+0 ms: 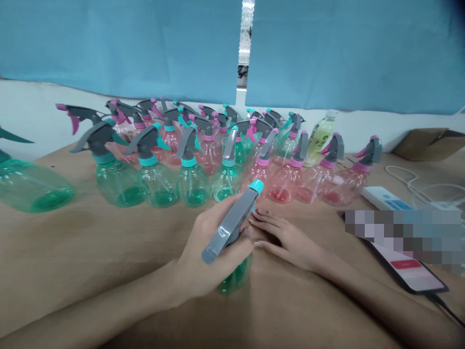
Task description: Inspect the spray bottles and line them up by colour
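Nearest the camera, one green spray bottle (238, 278), smooth, translucent and rounded under a grey trigger head, stands within my left hand (192, 257), fingers wrapped about its neck area; contents I cannot verify. Beyond it on the wood-toned table (283, 310), green bottles (194, 182) at left and pink bottles (286, 182) at right show deeper colour at their bases. My right hand (290, 240) lies palm-down, fingers slightly spread, contact with the held bottle indeterminable.
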A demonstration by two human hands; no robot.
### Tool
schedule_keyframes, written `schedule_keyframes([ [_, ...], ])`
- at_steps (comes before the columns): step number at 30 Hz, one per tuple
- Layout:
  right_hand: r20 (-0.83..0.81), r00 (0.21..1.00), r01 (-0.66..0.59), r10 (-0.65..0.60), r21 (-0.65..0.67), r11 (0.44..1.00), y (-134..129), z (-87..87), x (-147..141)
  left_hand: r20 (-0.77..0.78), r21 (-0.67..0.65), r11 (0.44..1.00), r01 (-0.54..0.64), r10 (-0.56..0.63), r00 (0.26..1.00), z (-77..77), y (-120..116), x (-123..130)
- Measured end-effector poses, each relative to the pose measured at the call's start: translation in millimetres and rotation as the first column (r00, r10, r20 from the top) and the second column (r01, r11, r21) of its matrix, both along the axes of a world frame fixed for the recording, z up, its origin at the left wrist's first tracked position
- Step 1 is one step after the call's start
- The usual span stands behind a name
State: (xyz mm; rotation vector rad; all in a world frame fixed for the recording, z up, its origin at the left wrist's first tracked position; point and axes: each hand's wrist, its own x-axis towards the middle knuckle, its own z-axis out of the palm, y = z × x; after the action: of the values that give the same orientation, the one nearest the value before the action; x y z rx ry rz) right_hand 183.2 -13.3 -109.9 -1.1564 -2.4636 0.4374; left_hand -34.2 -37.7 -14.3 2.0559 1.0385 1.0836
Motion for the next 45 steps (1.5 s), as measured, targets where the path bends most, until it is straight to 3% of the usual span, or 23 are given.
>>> schedule_keyframes([
  [16, -0.012, 1.0, -0.012, 0.012, 0.002, 1.0, 1.8, -1.9, 1.9, 0.054, 0.023, 0.996, 0.083, -0.085, 0.995, 4.7, 3.6, 2.4],
  [45, -0.036, 0.999, -0.006, 0.007, 0.016, 1.0, 1.3, -0.9, 1.8, 0.037, -0.047, 0.996, 0.079, -0.077, 0.996, 11.6, 1.6, 1.3],
])
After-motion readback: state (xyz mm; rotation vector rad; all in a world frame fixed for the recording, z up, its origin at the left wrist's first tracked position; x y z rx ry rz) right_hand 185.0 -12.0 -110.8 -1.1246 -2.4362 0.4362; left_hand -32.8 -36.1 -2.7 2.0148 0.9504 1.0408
